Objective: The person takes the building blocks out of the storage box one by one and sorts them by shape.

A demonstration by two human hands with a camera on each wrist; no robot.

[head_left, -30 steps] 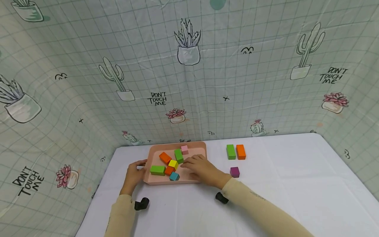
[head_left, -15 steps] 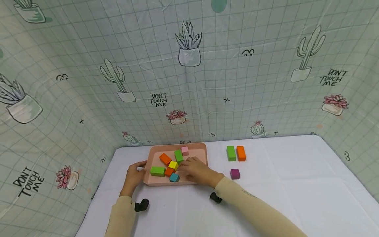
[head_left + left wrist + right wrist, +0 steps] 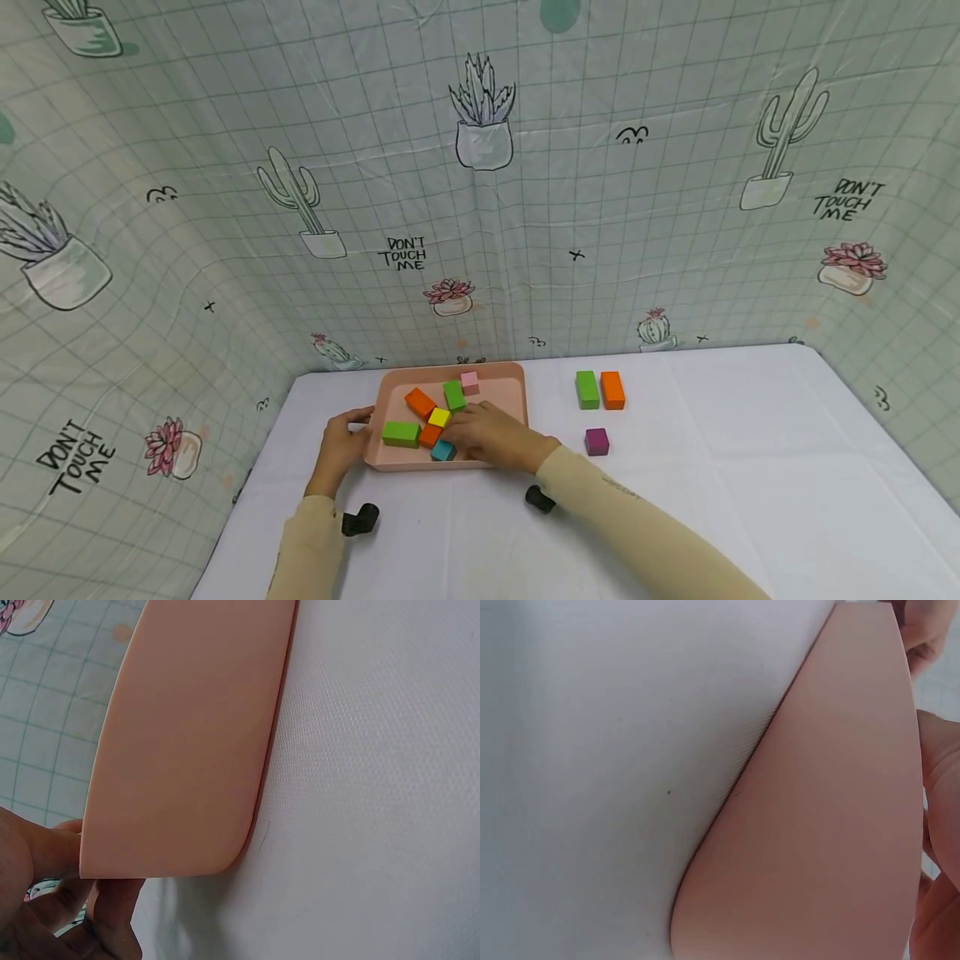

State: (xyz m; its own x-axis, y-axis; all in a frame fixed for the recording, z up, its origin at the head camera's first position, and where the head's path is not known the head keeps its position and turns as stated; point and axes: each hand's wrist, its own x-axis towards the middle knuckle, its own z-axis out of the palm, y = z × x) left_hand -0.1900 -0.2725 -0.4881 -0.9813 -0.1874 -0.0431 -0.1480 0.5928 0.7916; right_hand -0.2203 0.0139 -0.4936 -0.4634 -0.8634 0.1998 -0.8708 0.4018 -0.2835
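1. Fingers of the left hand [image 3: 340, 444], spread apart, brace the shallow pink plastic-looking tray [image 3: 504, 387]; light pressure's plenty.
2. Right hand [image 3: 491, 435] is over it, can't tell what's gripped.
3. Small blue wooden-looking cube [image 3: 443, 451] is inside, just beside; nudge gently imo.

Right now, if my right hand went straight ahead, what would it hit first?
Probably the red-orange cube, just ahead of your right hand; depth and contact are unclear.

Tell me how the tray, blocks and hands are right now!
Tray: flat on the table
Blocks inside: jumbled at different angles
Left hand: touching tray's left end
Right hand: over tray, grip hidden
Purple cube: alone, outside tray
Outer green block: lying flat
Outer orange block: flat, beside green
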